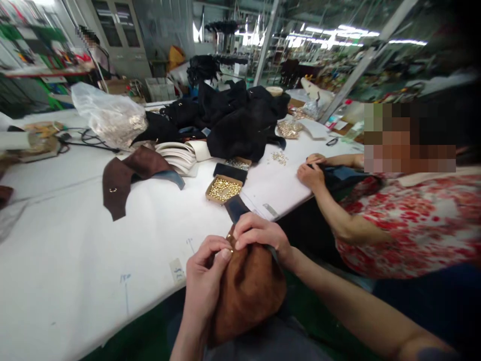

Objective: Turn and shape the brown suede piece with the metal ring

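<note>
A brown suede-like piece (251, 291) hangs bunched over the table's front edge, close to my body. My left hand (208, 263) pinches its upper edge between thumb and forefinger. Right beside it, my right hand (259, 233) grips the same edge with curled fingers. Small gold-coloured metal bits show at the fingertips; their exact shape is too small to tell. Just beyond my hands stands a small cardboard box (224, 189) of gold-coloured metal pieces. A dark strip (236, 207) lies between that box and my right hand.
Another brown piece (135, 170) lies on the white table (161, 220), by curved cream pieces (176, 156). Behind are a black fabric heap (240, 120) and a filled plastic bag (108, 113). At right a co-worker (406, 215) handles dark material near loose metal bits (278, 158).
</note>
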Demonstrator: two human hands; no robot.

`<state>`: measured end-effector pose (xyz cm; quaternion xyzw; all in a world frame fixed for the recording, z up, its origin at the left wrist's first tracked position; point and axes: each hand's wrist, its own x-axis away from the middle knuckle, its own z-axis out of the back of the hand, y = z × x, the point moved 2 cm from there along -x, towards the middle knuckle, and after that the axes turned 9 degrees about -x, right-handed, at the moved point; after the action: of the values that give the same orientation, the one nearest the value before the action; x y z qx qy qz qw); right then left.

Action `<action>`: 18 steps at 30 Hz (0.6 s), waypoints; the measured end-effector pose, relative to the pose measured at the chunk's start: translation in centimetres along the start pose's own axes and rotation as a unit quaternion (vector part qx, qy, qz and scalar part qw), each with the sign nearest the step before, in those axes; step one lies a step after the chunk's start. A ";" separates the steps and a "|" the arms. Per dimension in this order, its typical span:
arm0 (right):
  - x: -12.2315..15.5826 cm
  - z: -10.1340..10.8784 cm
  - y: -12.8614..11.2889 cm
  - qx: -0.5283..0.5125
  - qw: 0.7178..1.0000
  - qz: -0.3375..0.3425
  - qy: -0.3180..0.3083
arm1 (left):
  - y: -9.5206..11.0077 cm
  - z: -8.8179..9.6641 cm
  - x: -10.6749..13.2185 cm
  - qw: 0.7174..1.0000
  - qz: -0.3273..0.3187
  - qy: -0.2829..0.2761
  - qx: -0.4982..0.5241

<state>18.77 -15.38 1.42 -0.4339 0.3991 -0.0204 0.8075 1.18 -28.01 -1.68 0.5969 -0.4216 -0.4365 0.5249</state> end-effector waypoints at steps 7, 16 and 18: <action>0.0 -0.1 0.0 0.016 0.999 0.028 0.004 | 0.1 0.0 0.0 1.000 0.000 0.012 -0.017; -1.2 -0.3 -0.8 0.032 0.996 0.080 0.018 | 0.8 0.4 0.3 1.000 -0.014 0.004 -0.008; -1.6 0.0 -1.6 0.030 0.994 0.102 0.040 | 0.9 1.1 0.6 0.999 -0.020 -0.019 -0.034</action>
<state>18.18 -15.77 3.54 -0.3656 0.4727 0.0326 0.8011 0.19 -28.96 -0.88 0.5787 -0.4047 -0.4722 0.5276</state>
